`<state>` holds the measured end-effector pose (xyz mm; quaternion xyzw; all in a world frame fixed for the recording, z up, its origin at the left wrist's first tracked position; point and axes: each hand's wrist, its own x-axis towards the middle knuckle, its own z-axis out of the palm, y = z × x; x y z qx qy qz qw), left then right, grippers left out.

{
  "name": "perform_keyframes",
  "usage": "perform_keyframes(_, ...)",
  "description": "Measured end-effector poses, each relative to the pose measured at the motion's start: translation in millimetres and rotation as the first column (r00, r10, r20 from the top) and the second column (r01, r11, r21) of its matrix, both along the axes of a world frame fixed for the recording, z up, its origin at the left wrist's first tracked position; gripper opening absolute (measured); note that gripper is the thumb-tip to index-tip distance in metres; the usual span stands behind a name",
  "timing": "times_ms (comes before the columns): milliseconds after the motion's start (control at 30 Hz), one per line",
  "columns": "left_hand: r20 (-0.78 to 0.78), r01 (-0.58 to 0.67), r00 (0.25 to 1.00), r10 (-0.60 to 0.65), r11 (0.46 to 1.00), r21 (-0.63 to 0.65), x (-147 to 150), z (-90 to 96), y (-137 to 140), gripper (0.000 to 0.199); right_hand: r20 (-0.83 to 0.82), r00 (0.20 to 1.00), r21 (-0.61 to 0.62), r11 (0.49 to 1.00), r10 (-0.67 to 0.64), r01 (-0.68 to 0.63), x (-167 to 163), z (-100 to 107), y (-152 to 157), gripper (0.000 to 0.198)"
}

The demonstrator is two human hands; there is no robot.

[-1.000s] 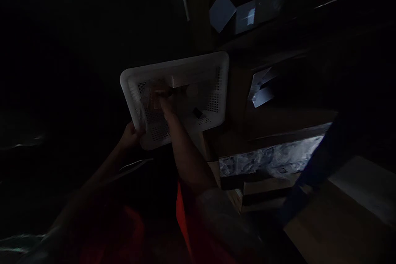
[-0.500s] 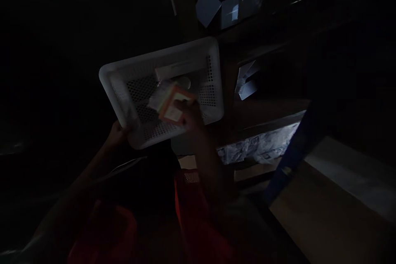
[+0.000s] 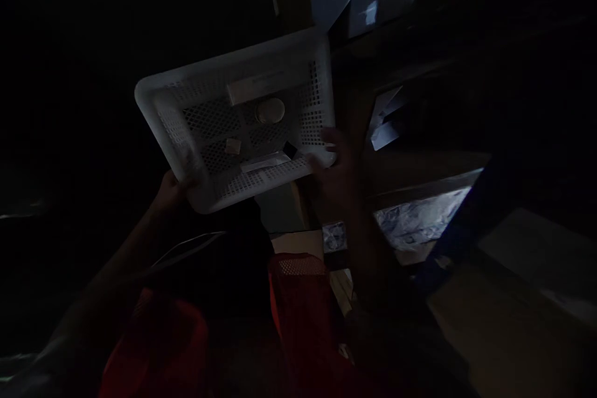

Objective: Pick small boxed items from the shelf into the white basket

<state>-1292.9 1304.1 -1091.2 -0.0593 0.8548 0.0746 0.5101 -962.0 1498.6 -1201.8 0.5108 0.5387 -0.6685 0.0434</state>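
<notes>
While the room is lying almost wholly in darkness, a white perforated basket point(image 3: 242, 118) is catching what light there is, tilted so that its open side is facing the camera. The left hand point(image 3: 170, 189) is gripping its near left corner from below, fingers closed on the rim. The right hand point(image 3: 333, 165) is resting against the near right corner, fingers curled at the rim; whether it is truly clamping the basket I cannot tell, since the hand is dim and blurred.

Inside the basket, a round lid-like disc point(image 3: 269, 111) is lying near the far wall, just below a pale flat strip point(image 3: 261, 86). A small tan square point(image 3: 232, 147) is sitting on the mesh floor toward the near side, and a pale slip point(image 3: 263, 163) with a small dark block point(image 3: 289, 150) beside it is lying along the near wall.

Below the basket, a red mesh vest point(image 3: 298, 298) is showing on the person's chest. To the right, dark shelving is rising, with folded pale cartons point(image 3: 349, 3) up above and another pair point(image 3: 385, 124) lower down. Crinkled clear plastic point(image 3: 420, 227) is glinting on a lower shelf, a blue upright point(image 3: 466, 224) is crossing in front of it, and a brown cardboard surface point(image 3: 504, 323) is spreading out at the lower right
</notes>
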Motion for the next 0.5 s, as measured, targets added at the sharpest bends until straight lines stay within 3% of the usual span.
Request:
perform_keyframes(67, 0.018, 0.019, 1.0, -0.019, 1.0, 0.008, 0.0, 1.5, 5.6, 0.068, -0.121, 0.965, 0.093, 0.971, 0.233, -0.223, -34.4, -4.5, -30.6, 0.056)
perform_keyframes(133, 0.052, 0.045, 0.998, -0.045, 0.999, 0.006, 0.3, 3.4, 10.7, 0.07, -0.238, 0.844, 0.177, 0.876, 0.481, -0.45, -64.0, -15.2, -55.0, 0.082)
perform_keyframes(200, 0.084, 0.027, 0.996, -0.027, 1.0, -0.008, 0.4, 4.5, 12.5, 0.071, -0.304, 0.746, 0.194, 0.805, 0.592, -0.56, -86.3, -29.0, -72.4, 0.079)
perform_keyframes(267, 0.11, -0.014, 0.994, 0.016, 1.0, -0.016, 0.5, 4.2, 10.8, 0.068, -0.32, 0.718, 0.156, 0.782, 0.618, -0.604, -101.0, -41.9, -85.1, 0.063)
perform_keyframes(367, 0.143, -0.025, 0.989, 0.025, 1.0, -0.006, 1.1, 2.2, 6.3, 0.067, -0.284, 0.742, 0.079, 0.786, 0.608, -0.614, -109.6, -55.7, -101.2, 0.047)
perform_keyframes(433, 0.147, -0.018, 0.989, 0.021, 1.0, -0.025, 2.2, 1.2, 4.4, 0.068, -0.262, 0.768, 0.035, 0.801, 0.584, -0.598, -107.0, -61.5, -111.0, 0.038)
perform_keyframes(500, 0.144, -0.026, 0.989, 0.033, 0.998, -0.05, 3.3, 0.9, 3.0, 0.069, -0.228, 0.835, -0.014, 0.856, 0.501, -0.517, -99.8, -65.5, -118.7, 0.031)
